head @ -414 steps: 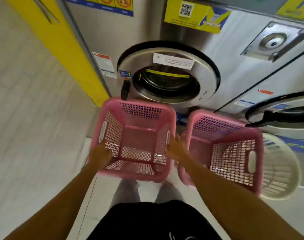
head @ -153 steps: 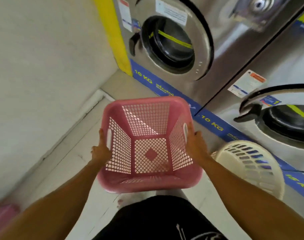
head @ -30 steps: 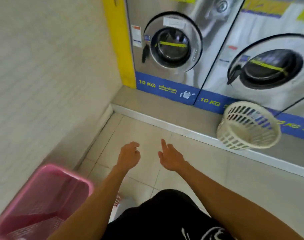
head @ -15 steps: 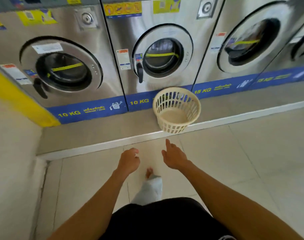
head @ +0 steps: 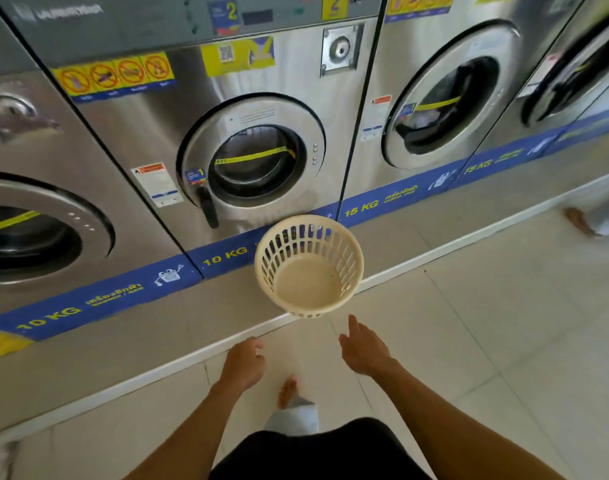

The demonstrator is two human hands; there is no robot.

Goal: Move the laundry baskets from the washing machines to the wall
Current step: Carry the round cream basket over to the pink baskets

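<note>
Stainless-steel washing machines [head: 261, 140] are lined along a raised grey ledge [head: 130, 341] edged in white, with pale floor tiles [head: 486, 323] spread below it.

Both hands are held out empty above the tiles. On the left hand [head: 243, 365] the fingers [head: 256, 344] are loosely curled inward, half closed, and nothing is gripped by them. On the right hand [head: 363, 351] the fingers [head: 353, 323] are stretched forward and slightly spread, fully open, with the tips pointed at the basket but kept just short of it; no contact is seen. Bare forearms are extended from the bottom of the view, over dark shorts [head: 324, 452]. 1 bare foot [head: 287, 391] is set on the tiles between the hands.

Just beyond the right fingertips, a round cream laundry basket [head: 308, 268] with slotted sides is stood upright on the ledge at its front edge, its near rim overhanging the white border. Its inside is seen to be empty. It is placed in front of the machine whose panel is marked 2 and whose base strip [head: 227, 259] is marked 10 KG, close to the seam with the neighbouring 15 KG machine [head: 445, 109].

At the far right, another person's bare foot [head: 578, 221] and pale trouser hem are glimpsed, blurred.
</note>
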